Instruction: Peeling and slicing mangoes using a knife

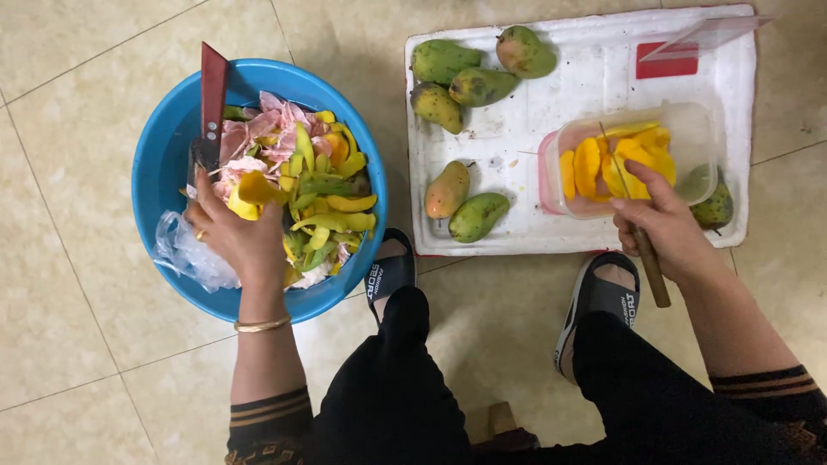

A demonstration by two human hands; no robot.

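The person sits low over a tiled floor (pixel 77 103), feet in black slippers. The left hand (pixel 231 231) is over a blue basin (pixel 164 146) that is heaped with yellow and green mango peel (pixel 323 202) and pink scraps; its fingers are closed around a piece of yellow peel (pixel 257 188), held just above the heap. A red-handled cleaver (pixel 211 99) leans on the basin's far rim, its blade end close to that hand's fingertips. A crumpled clear plastic bag (pixel 185 254) lies in the basin beside the wrist, which wears a gold bangle.

The right hand (pixel 668 228) is closed on the wooden handle of a thin knife (pixel 633 202), whose blade reaches into a clear plastic tub (pixel 702 125) holding yellow mango slices (pixel 603 164). The tub stands on a white foam tray (pixel 517 138) on the floor. Four whole green mangoes (pixel 469 73) lie grouped at the tray's far left corner, two more (pixel 465 205) sit near its front edge, and one (pixel 715 205) rests just beyond the right hand, partly behind the tub.
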